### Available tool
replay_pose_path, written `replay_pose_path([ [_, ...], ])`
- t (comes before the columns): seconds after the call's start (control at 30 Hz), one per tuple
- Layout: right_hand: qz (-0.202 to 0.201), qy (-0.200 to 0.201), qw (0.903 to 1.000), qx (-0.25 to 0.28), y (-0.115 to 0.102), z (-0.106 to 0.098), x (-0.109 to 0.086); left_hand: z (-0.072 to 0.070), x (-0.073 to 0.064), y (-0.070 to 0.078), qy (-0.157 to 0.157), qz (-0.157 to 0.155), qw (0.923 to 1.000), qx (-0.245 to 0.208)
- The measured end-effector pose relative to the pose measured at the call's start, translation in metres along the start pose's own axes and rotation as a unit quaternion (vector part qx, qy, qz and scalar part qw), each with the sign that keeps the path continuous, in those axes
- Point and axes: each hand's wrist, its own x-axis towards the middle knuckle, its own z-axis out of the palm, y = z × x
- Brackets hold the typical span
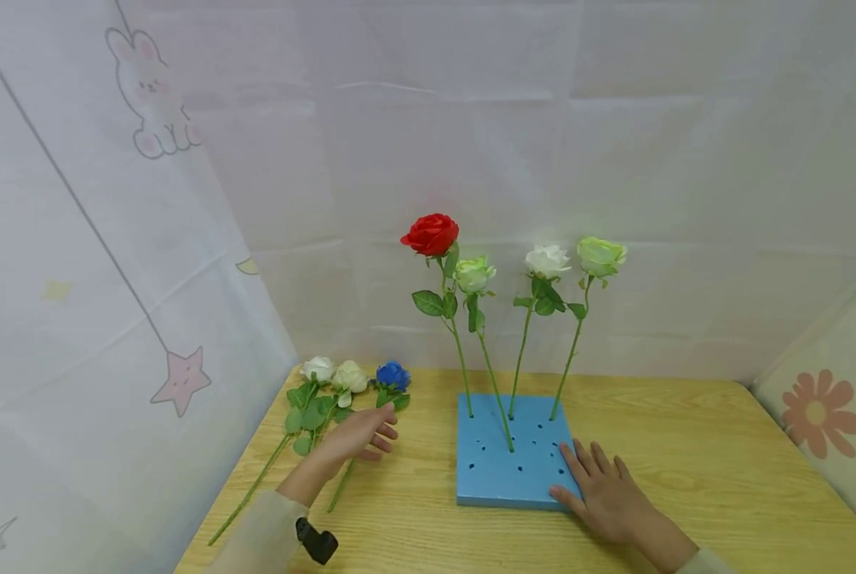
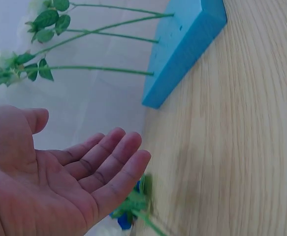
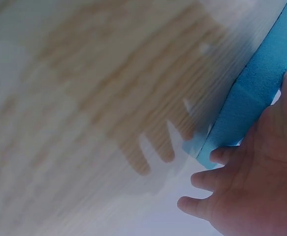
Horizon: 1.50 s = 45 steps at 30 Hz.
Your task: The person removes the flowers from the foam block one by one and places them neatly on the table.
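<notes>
My left hand (image 1: 356,437) hovers over the stem of a blue rose (image 1: 393,376) lying on the table. In the left wrist view that hand's palm and loosely extended fingers hold nothing. My right hand (image 1: 607,496) touches the right side of a blue foam block (image 1: 492,485) with its fingers spread. Several stems stand in the block's holes: a red rose (image 1: 431,235), a light green rose (image 1: 474,274), a white rose (image 1: 547,261) and another green rose (image 1: 602,257). The front green one leans left.
Left of the blue rose lie a white rose (image 1: 318,368) and a cream rose (image 1: 350,377), their stems partly hidden by my left arm. The wooden table (image 1: 722,462) meets a pale cloth backdrop (image 1: 686,239) behind and at both sides.
</notes>
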Motion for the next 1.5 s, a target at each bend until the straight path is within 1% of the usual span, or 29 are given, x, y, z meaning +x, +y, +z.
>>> replay_pose_path([
  [0.17, -0.001, 0.003, 1.0, -0.005, 0.0, -0.001, 0.0, 0.02, 0.01, 0.01, -0.021, 0.029, 0.9993, -0.006],
  [0.43, -0.011, 0.003, 0.9999, -0.004, -0.001, -0.002, 0.003, 0.042, 0.022, 0.014, -0.036, 0.051, 0.9979, -0.019],
  [0.7, -0.014, -0.003, 0.9998, -0.01, 0.001, 0.002, 0.004, 0.067, 0.031, 0.022, -0.051, 0.084, 0.9935, -0.058],
  [0.83, -0.014, -0.004, 0.9999, -0.009, 0.001, 0.002, 0.004, 0.079, 0.037, 0.025, -0.046, 0.092, 0.9919, -0.074],
  [1.1, -0.009, -0.009, 0.9999, 0.002, 0.0, -0.001, 0.002, 0.099, 0.048, 0.027, -0.034, 0.108, 0.9883, -0.102],
  [1.4, -0.008, -0.002, 0.9999, 0.007, 0.001, 0.0, -0.001, 0.125, 0.061, 0.04, -0.007, 0.121, 0.9838, -0.132],
  [1.5, -0.01, 0.002, 0.9999, 0.007, 0.001, 0.0, -0.001, 0.132, 0.065, 0.043, -0.001, 0.129, 0.9835, -0.127],
])
